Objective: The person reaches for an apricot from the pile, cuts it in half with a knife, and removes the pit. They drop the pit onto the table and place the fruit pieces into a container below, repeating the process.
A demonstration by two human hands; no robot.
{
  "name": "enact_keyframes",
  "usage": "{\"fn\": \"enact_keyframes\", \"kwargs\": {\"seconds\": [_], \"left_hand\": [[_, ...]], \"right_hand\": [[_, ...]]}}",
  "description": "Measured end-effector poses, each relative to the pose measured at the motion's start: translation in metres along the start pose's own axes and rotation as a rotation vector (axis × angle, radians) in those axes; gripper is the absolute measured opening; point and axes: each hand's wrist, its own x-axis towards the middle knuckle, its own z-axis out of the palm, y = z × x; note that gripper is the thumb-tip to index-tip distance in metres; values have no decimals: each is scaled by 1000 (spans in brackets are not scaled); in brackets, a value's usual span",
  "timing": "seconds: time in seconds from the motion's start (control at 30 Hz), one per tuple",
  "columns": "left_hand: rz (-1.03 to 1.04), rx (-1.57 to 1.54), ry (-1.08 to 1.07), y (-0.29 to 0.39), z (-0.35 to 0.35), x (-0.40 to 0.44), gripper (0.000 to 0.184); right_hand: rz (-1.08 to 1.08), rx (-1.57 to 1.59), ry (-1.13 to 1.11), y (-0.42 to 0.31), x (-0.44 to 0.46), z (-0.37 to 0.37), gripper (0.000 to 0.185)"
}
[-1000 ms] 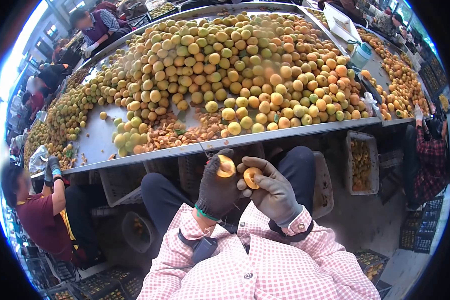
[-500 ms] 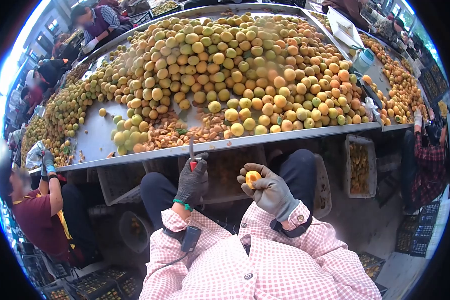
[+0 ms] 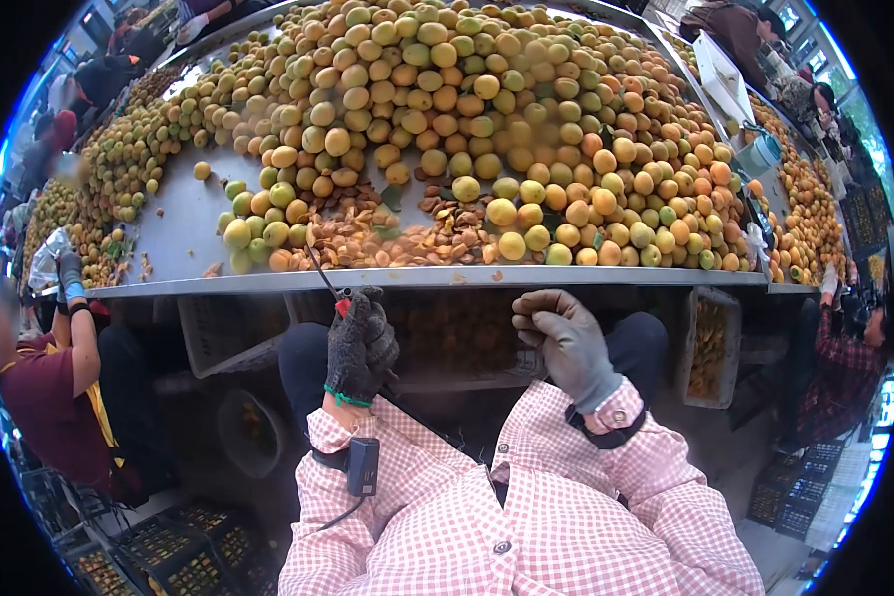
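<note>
My left hand (image 3: 364,343), in a dark knitted glove with a green band at the wrist, is closed around a knife (image 3: 325,274). A red bit of its handle shows, and the thin blade points up toward the table edge. My right hand (image 3: 563,343), in a grey coated glove, is held below the table edge with the fingers curled together. No fruit shows in it, and what the fingertips hold, if anything, is hidden. Ahead of both hands lie cut apricot pieces (image 3: 358,233) and a large heap of whole apricots (image 3: 447,109) on the metal table (image 3: 184,243).
Crates (image 3: 228,333) stand under the table, with a bucket (image 3: 248,432) at left and a crate of fruit (image 3: 710,348) at right. Co-workers sit at left (image 3: 45,397) and right (image 3: 844,368). A teal-and-white container (image 3: 760,154) stands on the table at right.
The apricot half in my right hand is no longer visible, and those fingers have curled in. My right hand has shifted right and up, and the knife blade now tilts left. The view has shifted too.
</note>
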Motion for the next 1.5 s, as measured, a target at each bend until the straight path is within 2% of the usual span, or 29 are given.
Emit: {"fn": "enact_keyframes", "kwargs": {"seconds": [0.03,0.2,0.27,0.33,0.4,0.43,0.47,0.5,0.53,0.57,0.63,0.67,0.73,0.77,0.8,0.87,0.93,1.0,1.03,1.1,1.13,1.2,1.23,1.27,1.33,1.37,1.4,1.47,1.5], "left_hand": [[-3,-10,7,2,2,0,24],[37,124,18,-1,-3,6,21],[24,85,-54,-1,-9,10,21],[-11,126,-47,2,-7,10,22],[-18,144,-41,2,-9,11,21],[-20,191,-14,2,-7,12,21],[-19,237,11,2,-4,14,20],[-20,178,85,0,3,17,18],[-17,178,82,-2,4,18,18],[-63,198,76,-4,3,21,18],[-105,225,59,-9,3,23,18],[-101,269,35,-12,3,23,19],[-89,309,3,-13,7,23,19],[-91,364,23,-12,10,20,20],[-97,421,43,-12,13,17,20],[-104,428,23,-11,22,9,20],[-106,439,-1,-13,31,4,20],[-105,496,-54,-20,36,-5,19],[-107,504,-60,-26,39,-8,19],[157,840,-172,-41,43,-14,18],[150,848,-174,-42,48,-20,18],[56,930,-255,-40,61,-33,17],[93,1009,-346,-41,61,-36,21],[93,1019,-347,-42,63,-41,21],[79,1111,-426,-40,72,-51,21],[107,1183,-473,-39,78,-56,22],[107,1190,-471,-40,81,-60,22],[171,1205,-468,-42,86,-67,24],[172,1210,-466,-40,89,-71,24]], "right_hand": [[-64,-124,6,-21,-3,13,17],[-590,-649,84,-68,71,0,20],[-587,-904,39,-66,106,-13,30],[-753,-1558,127,-70,116,-2,38],[-549,-1847,13,-51,135,3,46],[-683,-1780,23,-35,149,2,46],[-613,-1860,1,-35,154,13,44],[-483,-1841,-38,-39,159,24,43],[-351,-1818,-80,-47,160,36,41],[-355,-1817,-76,-53,160,49,41],[-104,-1891,-74,-66,159,69,40],[-115,-1889,-63,-67,157,65,40],[-340,-1280,4,-59,149,43,39],[-410,-998,-61,-64,138,43,43],[-225,-551,-128,-69,118,40,41],[-49,-230,-277,-74,73,27,39],[232,255,-247,-55,30,21,37],[341,366,-376,-23,6,-1,36],[335,385,-285,-12,-6,-2,36],[268,473,-159,5,-25,2,40],[269,483,-156,5,-34,1,40],[65,195,-233,0,-48,2,46],[78,185,-243,-10,-56,4,50],[75,193,-245,-8,-60,2,50],[-321,-519,-172,-1,-63,-4,49],[-445,-642,-154,1,-63,-7,47],[-448,-635,-156,1,-66,-6,47],[-375,-310,-189,-7,-76,1,49],[-258,-62,-227,-11,-81,2,41]]}}
